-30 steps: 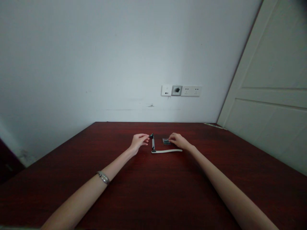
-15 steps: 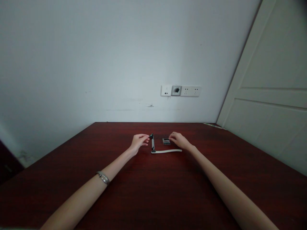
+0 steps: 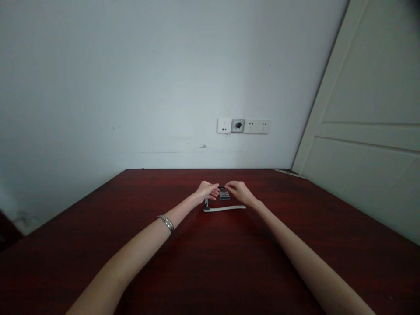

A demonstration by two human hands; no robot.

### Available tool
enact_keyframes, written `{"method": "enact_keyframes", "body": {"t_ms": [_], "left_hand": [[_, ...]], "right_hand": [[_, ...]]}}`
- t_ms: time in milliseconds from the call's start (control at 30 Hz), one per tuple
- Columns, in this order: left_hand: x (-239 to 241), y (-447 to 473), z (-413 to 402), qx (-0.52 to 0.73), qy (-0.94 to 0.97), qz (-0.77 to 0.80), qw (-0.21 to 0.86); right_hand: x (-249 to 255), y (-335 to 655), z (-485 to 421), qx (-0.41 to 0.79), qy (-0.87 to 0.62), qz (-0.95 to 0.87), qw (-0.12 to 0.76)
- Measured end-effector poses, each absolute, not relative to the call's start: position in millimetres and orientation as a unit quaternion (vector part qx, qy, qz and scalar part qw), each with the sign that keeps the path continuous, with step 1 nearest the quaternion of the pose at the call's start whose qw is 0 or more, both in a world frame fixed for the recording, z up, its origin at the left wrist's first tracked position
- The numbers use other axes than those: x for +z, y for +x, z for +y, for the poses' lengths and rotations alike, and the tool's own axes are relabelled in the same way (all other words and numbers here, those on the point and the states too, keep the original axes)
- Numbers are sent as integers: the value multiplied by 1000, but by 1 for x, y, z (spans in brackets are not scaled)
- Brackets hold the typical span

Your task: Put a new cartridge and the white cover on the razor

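Observation:
A small flat clear case (image 3: 225, 195) with a dark far edge is between my two hands. My right hand (image 3: 240, 190) pinches its far right corner with closed fingertips. From the other side, my left hand (image 3: 206, 190) has thumb and forefinger pressed together at its far left corner, the other fingers curled; the exact contact is too small to make out. Just nearer me lies a slim pale bar (image 3: 226, 208) with a dark joint at its left end. A short dark and silver arm (image 3: 206, 202) rises from that joint and passes behind my left hand, its far end hidden.
The dark red-brown table (image 3: 210, 262) runs up to a pale wall. A row of wall sockets (image 3: 257, 126) is above its back edge. A light strip (image 3: 288, 173) lies at the back right corner, beside a white panelled door (image 3: 364, 144).
My left hand has left the dark tip of the jointed thing and moved right to the clear case. The case looks more tilted up towards me. The view has shifted slightly.

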State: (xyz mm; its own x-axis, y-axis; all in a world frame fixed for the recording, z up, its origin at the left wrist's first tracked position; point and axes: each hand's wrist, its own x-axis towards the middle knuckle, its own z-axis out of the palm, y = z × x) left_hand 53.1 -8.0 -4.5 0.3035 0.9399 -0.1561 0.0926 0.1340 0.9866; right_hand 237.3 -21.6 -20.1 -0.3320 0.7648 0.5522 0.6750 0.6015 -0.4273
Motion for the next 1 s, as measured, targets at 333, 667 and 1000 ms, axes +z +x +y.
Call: {"method": "enact_keyframes", "body": {"t_ms": [333,667,1000], "left_hand": [[-13,66,2,377,492,452,641],[-18,66,-2,413,478,428,647],[-18,57,-4,413,577,443,548]], "right_hand": [[-22,243,-22,99,-447,-797,393],[-28,247,-14,71,-436,-801,403],[-30,251,-8,50,-458,-811,361]]}}
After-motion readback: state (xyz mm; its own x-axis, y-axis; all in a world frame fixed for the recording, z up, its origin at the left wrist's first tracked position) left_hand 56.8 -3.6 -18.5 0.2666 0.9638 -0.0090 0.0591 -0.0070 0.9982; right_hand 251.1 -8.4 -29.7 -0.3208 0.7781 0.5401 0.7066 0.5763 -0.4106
